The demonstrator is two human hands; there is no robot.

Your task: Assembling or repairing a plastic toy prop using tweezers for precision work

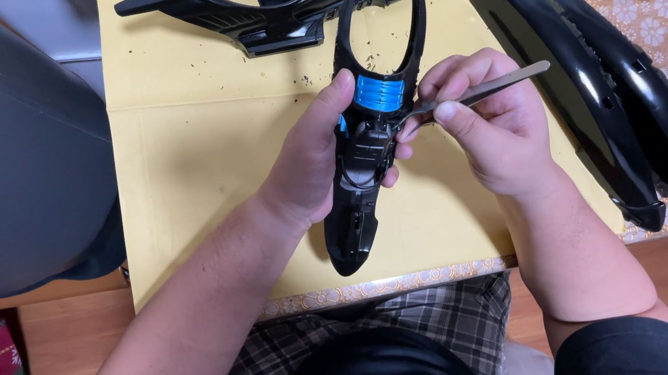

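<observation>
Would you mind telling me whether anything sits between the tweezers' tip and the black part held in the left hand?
Nothing visible does. The right hand holds the metal tweezers, whose tip already meets the black part just below its blue spool. The left hand grips the part's other side, clear of the tip.

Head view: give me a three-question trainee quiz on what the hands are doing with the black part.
1. True or false: the left hand grips the black forked part from its side.
2. What does the right hand hold? A) metal tweezers B) a screwdriver C) a brush
3. What colour is the insert in the forked part, just below the fork?

Key:
1. True.
2. A: the metal tweezers, tips at the part's middle.
3. Blue: the blue insert.
</observation>
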